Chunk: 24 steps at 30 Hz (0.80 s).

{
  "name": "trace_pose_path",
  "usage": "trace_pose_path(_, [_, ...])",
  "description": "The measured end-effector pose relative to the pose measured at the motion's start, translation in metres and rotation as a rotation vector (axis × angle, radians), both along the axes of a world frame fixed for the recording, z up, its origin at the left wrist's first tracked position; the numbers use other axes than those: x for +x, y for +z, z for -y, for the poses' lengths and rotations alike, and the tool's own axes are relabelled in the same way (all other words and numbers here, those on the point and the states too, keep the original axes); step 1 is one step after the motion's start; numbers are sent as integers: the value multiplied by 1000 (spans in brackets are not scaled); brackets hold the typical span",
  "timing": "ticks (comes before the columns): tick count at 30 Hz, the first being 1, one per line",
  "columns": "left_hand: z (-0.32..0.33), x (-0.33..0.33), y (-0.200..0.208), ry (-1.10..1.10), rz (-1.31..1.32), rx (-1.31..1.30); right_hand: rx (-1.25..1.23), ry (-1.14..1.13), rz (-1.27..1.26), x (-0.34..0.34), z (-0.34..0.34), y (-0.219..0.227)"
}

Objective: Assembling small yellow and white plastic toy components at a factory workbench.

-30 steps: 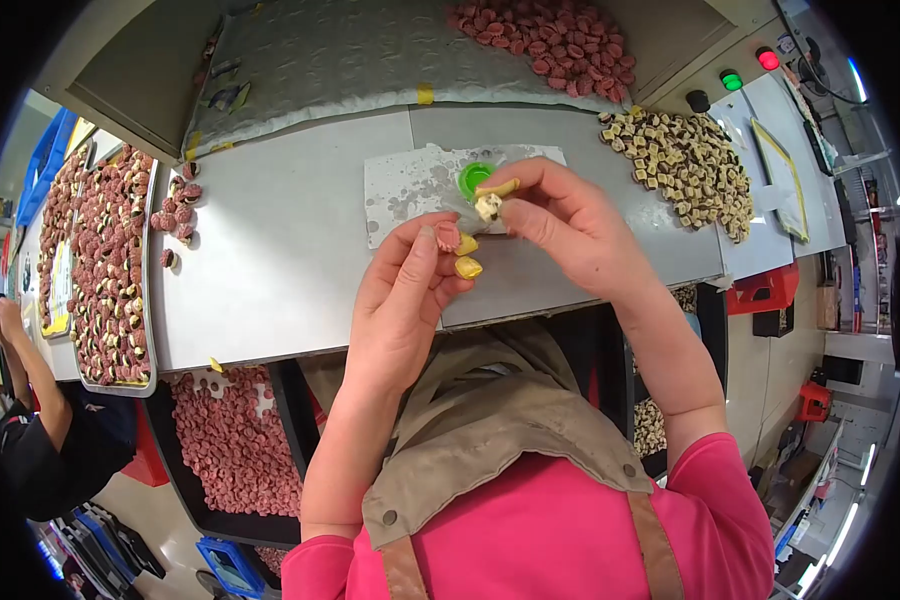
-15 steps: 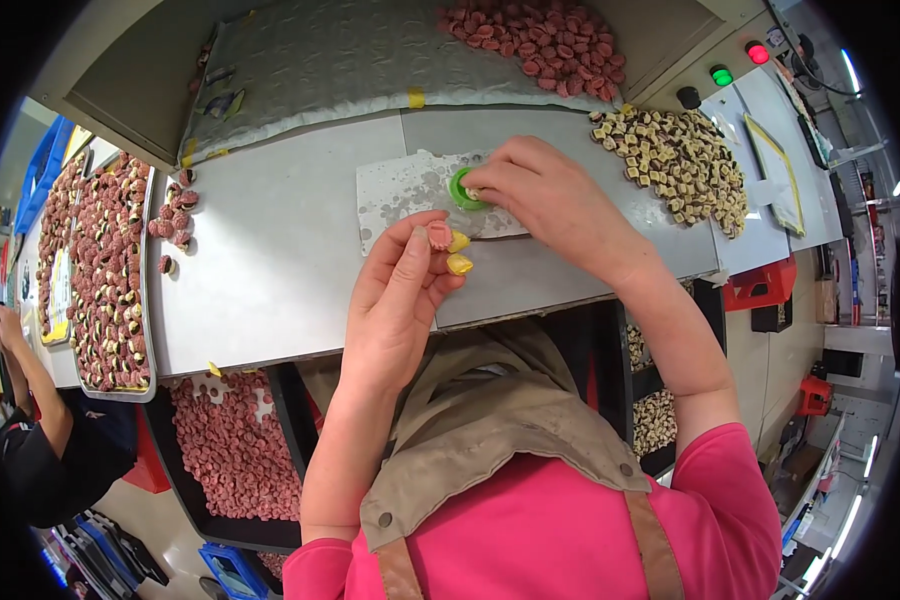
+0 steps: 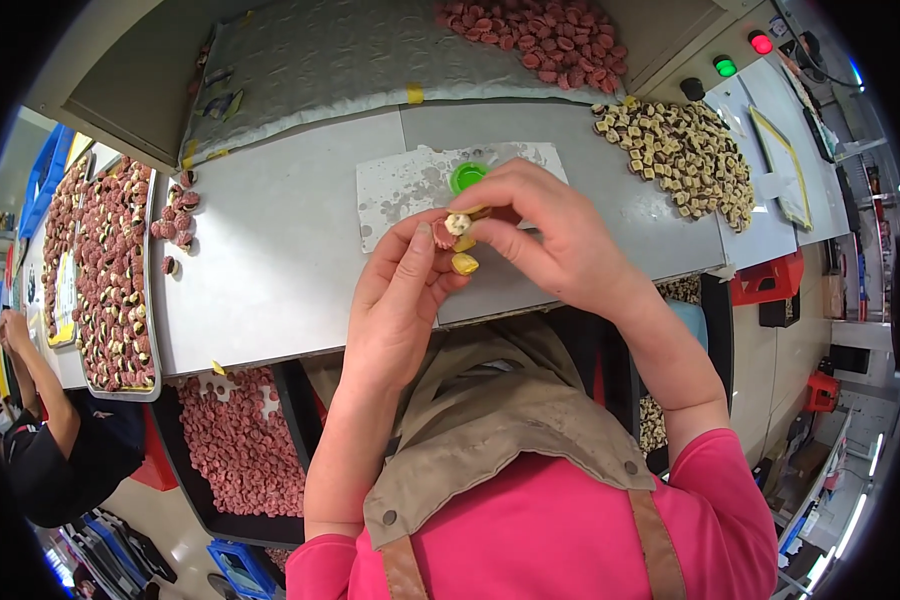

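On the grey table (image 3: 260,240) a spotted white board (image 3: 395,190) is laid. Before it, the left hand (image 3: 395,285) is clamped on a pink, ridge-edged piece (image 3: 443,236), and the right hand (image 3: 545,235) on a smaller cream piece (image 3: 457,224) with dark spots, whose spotted face is turned upward, just beside the pink one. Their long axes cannot be told.

This looks like a factory workshop, judging by the long bench (image 3: 260,260) with its heaps of small pink pieces (image 3: 545,40) and cream pieces (image 3: 680,160), the filled tray (image 3: 154,310), the black bin (image 3: 240,527) below, the machine's lit green button (image 3: 725,66) and a co-worker (image 3: 75,450) at left.
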State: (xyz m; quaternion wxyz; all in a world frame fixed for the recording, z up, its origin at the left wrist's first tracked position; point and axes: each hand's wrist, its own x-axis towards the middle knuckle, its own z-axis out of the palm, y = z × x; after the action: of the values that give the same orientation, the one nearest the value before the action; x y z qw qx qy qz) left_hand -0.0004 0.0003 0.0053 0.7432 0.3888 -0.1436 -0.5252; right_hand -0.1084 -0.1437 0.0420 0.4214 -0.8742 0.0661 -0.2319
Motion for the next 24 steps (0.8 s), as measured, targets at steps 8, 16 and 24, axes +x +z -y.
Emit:
trace_pose_path(8, [3, -16, -8, 167, 299, 1, 50, -29, 16, -3, -12, -5])
trace_pose_path(16, [4, -12, 0, 81, 282, 31, -76, -140, 138, -15, -20, -18])
trace_pose_path(24, [5, -15, 12, -155, 355, 30, 213, -77, 93, -46, -15, -31])
